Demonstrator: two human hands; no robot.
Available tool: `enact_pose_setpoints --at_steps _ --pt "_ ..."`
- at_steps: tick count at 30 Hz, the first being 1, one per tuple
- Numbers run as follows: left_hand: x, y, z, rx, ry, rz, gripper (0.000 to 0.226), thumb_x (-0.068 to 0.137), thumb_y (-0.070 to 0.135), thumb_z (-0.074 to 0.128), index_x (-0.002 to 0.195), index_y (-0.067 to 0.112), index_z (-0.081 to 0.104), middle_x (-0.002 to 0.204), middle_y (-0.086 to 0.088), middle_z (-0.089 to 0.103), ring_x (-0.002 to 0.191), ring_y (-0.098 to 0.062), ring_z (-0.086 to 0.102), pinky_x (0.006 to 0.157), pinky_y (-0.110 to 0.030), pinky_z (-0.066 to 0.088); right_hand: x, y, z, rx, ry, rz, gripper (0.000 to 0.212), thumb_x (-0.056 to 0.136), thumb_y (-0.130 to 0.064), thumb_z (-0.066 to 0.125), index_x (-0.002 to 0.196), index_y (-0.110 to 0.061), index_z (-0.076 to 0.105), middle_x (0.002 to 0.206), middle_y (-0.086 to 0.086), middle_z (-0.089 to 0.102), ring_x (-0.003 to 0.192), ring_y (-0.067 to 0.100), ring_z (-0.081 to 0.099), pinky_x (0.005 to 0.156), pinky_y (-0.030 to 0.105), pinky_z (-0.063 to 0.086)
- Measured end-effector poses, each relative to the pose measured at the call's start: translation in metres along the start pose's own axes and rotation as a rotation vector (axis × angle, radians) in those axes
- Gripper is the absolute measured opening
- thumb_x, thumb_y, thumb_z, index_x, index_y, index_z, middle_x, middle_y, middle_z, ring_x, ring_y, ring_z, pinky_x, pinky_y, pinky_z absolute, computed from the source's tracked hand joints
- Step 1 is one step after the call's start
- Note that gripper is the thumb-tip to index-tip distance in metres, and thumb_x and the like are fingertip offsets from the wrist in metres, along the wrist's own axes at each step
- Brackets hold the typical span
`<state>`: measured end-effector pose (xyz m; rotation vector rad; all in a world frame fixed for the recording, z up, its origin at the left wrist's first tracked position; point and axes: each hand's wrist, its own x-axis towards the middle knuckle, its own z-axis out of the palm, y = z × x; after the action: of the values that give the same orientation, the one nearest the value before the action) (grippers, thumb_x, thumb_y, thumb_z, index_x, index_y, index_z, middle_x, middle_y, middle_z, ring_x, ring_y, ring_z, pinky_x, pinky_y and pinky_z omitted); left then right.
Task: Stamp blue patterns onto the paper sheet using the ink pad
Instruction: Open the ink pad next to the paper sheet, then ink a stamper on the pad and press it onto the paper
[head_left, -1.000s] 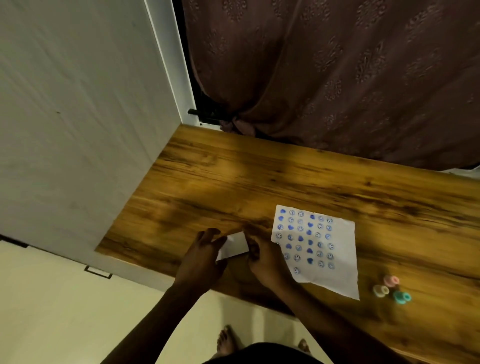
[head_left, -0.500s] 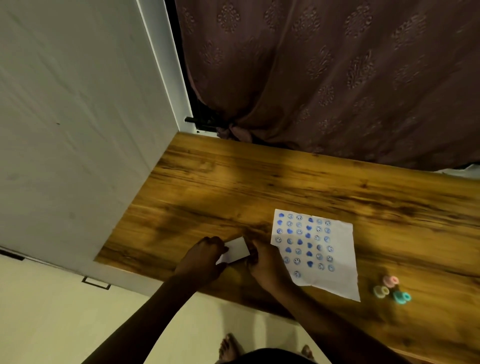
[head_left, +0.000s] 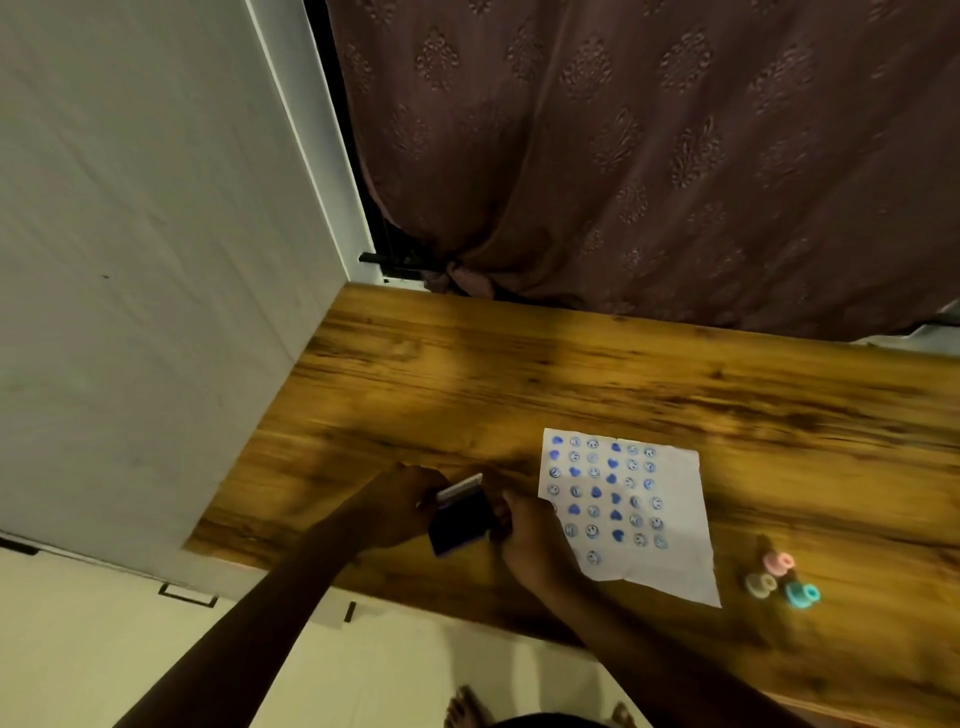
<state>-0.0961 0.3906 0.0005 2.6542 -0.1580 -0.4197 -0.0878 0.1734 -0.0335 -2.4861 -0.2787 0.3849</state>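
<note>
A white paper sheet (head_left: 639, 514) lies on the wooden table (head_left: 519, 374), covered with rows of blue heart and smiley stamps. To its left, both hands hold a small ink pad case (head_left: 460, 522): its white lid is lifted at the back and the dark blue pad shows below. My left hand (head_left: 400, 506) grips the lid side. On the case's right side is my right hand (head_left: 530, 535), whose wrist overlaps the sheet's left edge. Three small round stamps, pink (head_left: 778, 563), beige (head_left: 759, 584) and teal (head_left: 801, 594), sit right of the sheet.
A white wall panel (head_left: 156, 260) borders the table's left end. A brown patterned curtain (head_left: 649, 156) hangs behind the table. The table's near edge runs below my hands, with pale floor and my bare feet (head_left: 467, 709) beneath.
The ink pad case was shut with its white top showing; now its lid is raised and the dark pad is exposed. Both hands stayed left of the sheet.
</note>
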Motion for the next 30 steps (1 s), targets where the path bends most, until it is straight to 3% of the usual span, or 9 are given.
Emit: enact_pose_setpoints --at_steps 4,7,11,14,18,21,25,27,30 --pt "0.007 -0.009 0.002 -0.106 0.081 -0.037 0.027 0.095 0.0 0.052 0.109 0.004 0.074 0.105 -0.018 0.077 0.095 -0.034 0.073 0.081 -0.038 0.056 0.0 0.001 0.0 -0.038 0.004 0.01 0.04 0.101 -0.037 0.055 0.14 -0.029 0.049 0.138 -0.005 0.058 0.131 0.016 0.052 0.115 0.026 0.036" --pt "0.012 -0.015 0.004 -0.143 0.102 -0.078 0.033 0.1 0.002 0.05 0.127 0.005 0.067 0.127 -0.017 0.071 0.117 -0.033 0.066 0.099 -0.037 0.05 0.001 0.002 0.0 -0.034 -0.038 0.003 0.044 0.1 -0.034 0.058 0.142 -0.027 0.049 0.14 -0.004 0.059 0.133 0.016 0.052 0.116 0.031 0.038" --pt "0.017 -0.019 0.008 -0.143 0.126 -0.095 0.039 0.101 0.004 0.051 0.139 0.008 0.061 0.144 -0.015 0.062 0.135 -0.031 0.056 0.115 -0.043 0.042 0.0 0.005 0.0 -0.053 -0.026 -0.009 0.049 0.1 -0.031 0.058 0.147 -0.026 0.046 0.145 -0.005 0.055 0.137 0.015 0.049 0.119 0.026 0.033" --pt "0.019 -0.015 0.011 -0.154 0.215 -0.092 0.034 0.096 0.0 0.061 0.128 0.003 0.068 0.134 -0.018 0.069 0.127 -0.034 0.062 0.101 -0.027 0.041 0.0 0.006 0.001 -0.031 -0.023 -0.021 0.049 0.1 -0.028 0.059 0.147 -0.025 0.047 0.146 -0.005 0.055 0.138 0.014 0.049 0.117 0.024 0.031" --pt "0.021 -0.019 0.016 -0.185 0.224 -0.109 0.035 0.092 0.003 0.068 0.127 0.001 0.07 0.129 -0.017 0.071 0.121 -0.032 0.066 0.094 -0.026 0.046 0.0 0.006 0.003 0.018 -0.045 -0.024 0.047 0.097 -0.025 0.064 0.143 -0.025 0.052 0.142 -0.006 0.059 0.134 0.013 0.053 0.114 0.022 0.036" --pt "0.02 -0.022 0.021 -0.202 0.253 -0.178 0.026 0.089 0.01 0.075 0.114 0.004 0.074 0.115 -0.013 0.077 0.107 -0.028 0.072 0.078 -0.024 0.046 -0.001 0.008 0.005 0.058 -0.064 -0.031 0.048 0.096 -0.024 0.066 0.141 -0.025 0.053 0.139 -0.005 0.061 0.131 0.013 0.056 0.111 0.021 0.038" --pt "0.021 -0.024 0.027 -0.178 0.318 -0.237 0.018 0.086 0.016 0.078 0.101 0.007 0.077 0.101 -0.01 0.08 0.092 -0.027 0.076 0.07 -0.024 0.045 -0.004 0.01 0.001 0.123 -0.06 -0.037 0.044 0.093 -0.024 0.069 0.136 -0.023 0.058 0.131 -0.004 0.066 0.123 0.013 0.061 0.106 0.021 0.045" --pt "0.021 -0.018 0.027 -0.178 0.358 -0.256 0.022 0.087 0.021 0.077 0.106 0.011 0.076 0.105 -0.007 0.079 0.092 -0.024 0.076 0.07 -0.025 0.05 -0.004 0.012 -0.005 0.179 -0.046 -0.027 0.041 0.092 -0.023 0.071 0.131 -0.022 0.061 0.125 -0.004 0.068 0.118 0.012 0.063 0.101 0.021 0.049" --pt "0.017 0.007 0.025 -0.184 0.376 -0.228 0.034 0.09 0.029 0.073 0.123 0.019 0.07 0.119 -0.002 0.073 0.101 -0.019 0.072 0.083 -0.035 0.06 -0.005 0.016 -0.021 0.261 -0.01 -0.023 0.038 0.091 -0.025 0.072 0.128 -0.023 0.064 0.117 -0.006 0.07 0.109 0.006 0.064 0.088 0.006 0.044"
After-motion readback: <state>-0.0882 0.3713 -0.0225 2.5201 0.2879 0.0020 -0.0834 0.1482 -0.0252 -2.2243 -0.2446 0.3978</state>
